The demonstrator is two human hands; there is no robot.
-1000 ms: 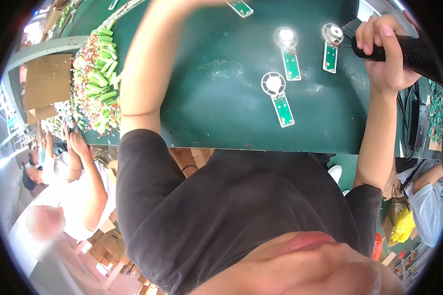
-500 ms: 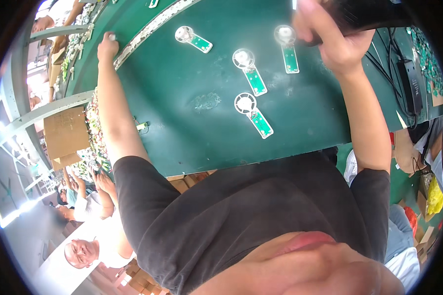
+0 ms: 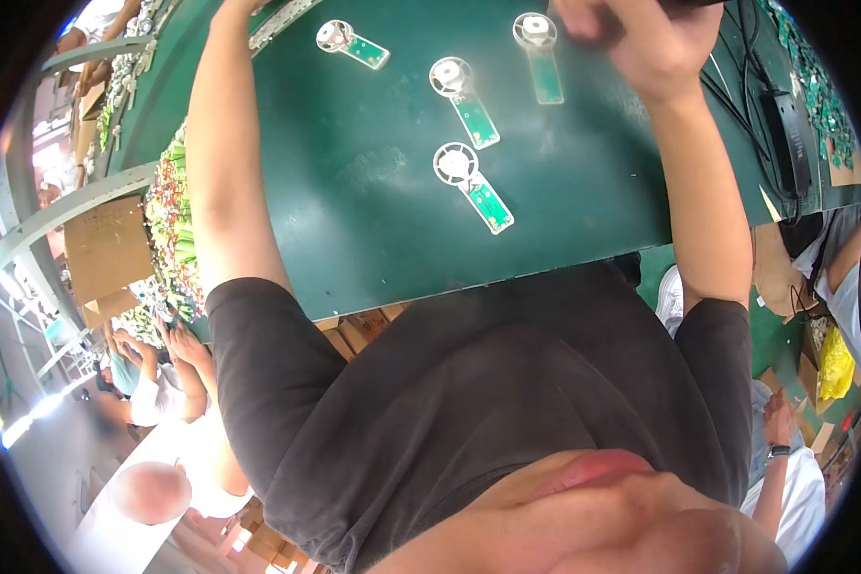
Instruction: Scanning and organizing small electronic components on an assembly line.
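Note:
My left hand (image 3: 244,4) is cut off by the upper edge, near the pale rail; its fingers cannot be seen. My right hand (image 3: 652,43) is at the upper right with its fingers curled and blurred. Against it is a dark object (image 3: 691,4), mostly out of view; what the fingers hold cannot be made out. On the green table lie several small circuit boards in clear frames, each with a white round ring end: one at the far left (image 3: 365,52), one in the middle (image 3: 476,117), one nearest me (image 3: 488,205), and one close to my right hand (image 3: 545,77).
A chipped pale rail (image 3: 282,21) edges the table at the upper left. At the right are a black power strip (image 3: 786,143), cables and a heap of green boards (image 3: 818,91). A cardboard box (image 3: 110,249) and piled coloured wires (image 3: 170,220) are at the left. Other people sit nearby.
My left hand has moved up and right, mostly out of the picture. My right hand is higher too. The table and boards appear shifted up and slightly left in the view.

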